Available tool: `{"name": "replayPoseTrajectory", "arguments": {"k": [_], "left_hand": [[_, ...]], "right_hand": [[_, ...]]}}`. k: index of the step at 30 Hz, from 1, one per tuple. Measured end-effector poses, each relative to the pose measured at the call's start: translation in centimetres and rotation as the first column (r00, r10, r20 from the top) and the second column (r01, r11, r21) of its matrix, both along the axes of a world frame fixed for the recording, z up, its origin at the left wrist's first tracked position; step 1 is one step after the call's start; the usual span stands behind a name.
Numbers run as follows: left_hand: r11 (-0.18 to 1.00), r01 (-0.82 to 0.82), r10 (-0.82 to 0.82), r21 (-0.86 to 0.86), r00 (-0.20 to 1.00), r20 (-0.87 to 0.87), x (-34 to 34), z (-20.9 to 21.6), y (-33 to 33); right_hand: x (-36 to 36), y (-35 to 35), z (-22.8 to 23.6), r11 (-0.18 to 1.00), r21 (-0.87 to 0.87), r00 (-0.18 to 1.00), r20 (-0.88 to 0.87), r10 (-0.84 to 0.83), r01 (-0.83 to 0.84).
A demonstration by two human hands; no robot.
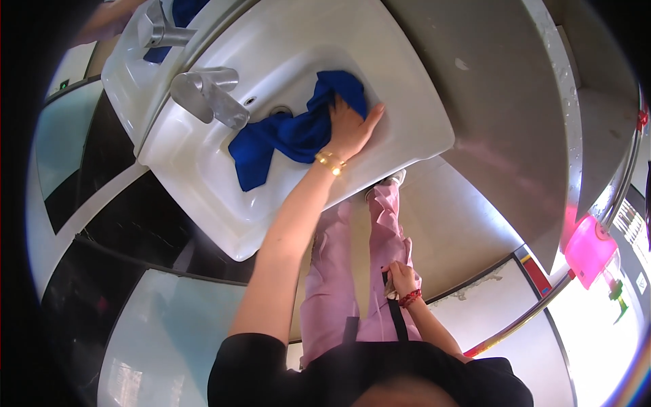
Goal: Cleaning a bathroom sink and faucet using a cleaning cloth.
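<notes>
A crumpled blue cloth [291,136] lies in the white washbasin [271,41], spread from near the drain toward the basin's right side. My left hand [349,132] presses on the cloth's right part, its fingertips partly hidden in the folds and its thumb sticking out over the bare basin. A gold bracelet [330,163] circles that wrist. Lower down, in front of my pink trousers, my right hand [403,277] is closed around a black strap [397,319], with a small greyish piece at the fingers. A red bracelet [409,297] is on this wrist.
A silver faucet [213,95] stands at the basin's left, beside a mirror [122,88]. A grey panel [502,102] rises on the right. A pink dustpan [588,251] and a long pole [522,319] are at far right. My shoes stand on the beige floor [461,217].
</notes>
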State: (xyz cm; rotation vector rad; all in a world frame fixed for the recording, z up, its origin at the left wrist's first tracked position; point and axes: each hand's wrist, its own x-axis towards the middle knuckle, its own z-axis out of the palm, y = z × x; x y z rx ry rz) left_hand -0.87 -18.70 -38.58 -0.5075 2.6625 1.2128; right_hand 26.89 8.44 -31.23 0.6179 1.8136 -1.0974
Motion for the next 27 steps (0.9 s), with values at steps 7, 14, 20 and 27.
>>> {"name": "replayPoseTrajectory", "arguments": {"k": [7,14,20,27], "left_hand": [[0.951,0.262,-0.309,0.163,0.804,0.508,15.7,4.2,-11.7],[0.884,0.461,-0.297,-0.075,0.680,0.671,21.6,10.8,-14.8],[0.939,0.335,-0.342,0.071,0.913,0.221,9.8,5.0,-2.7],[0.801,0.552,-0.574,-0.229,0.818,-0.036,8.8,8.9,0.2]], "right_hand": [[-1.0,-1.0,0.7,1.000,0.009,0.999,0.030,-0.022,0.021],[-1.8,-0.6,2.1,0.998,-0.038,0.998,0.059,-0.038,0.040],[0.4,-0.2,-0.4,0.998,-0.006,0.998,-0.012,0.069,-0.070],[-0.1,-1.2,1.1,0.999,0.032,0.997,0.080,-0.015,0.012]]}}
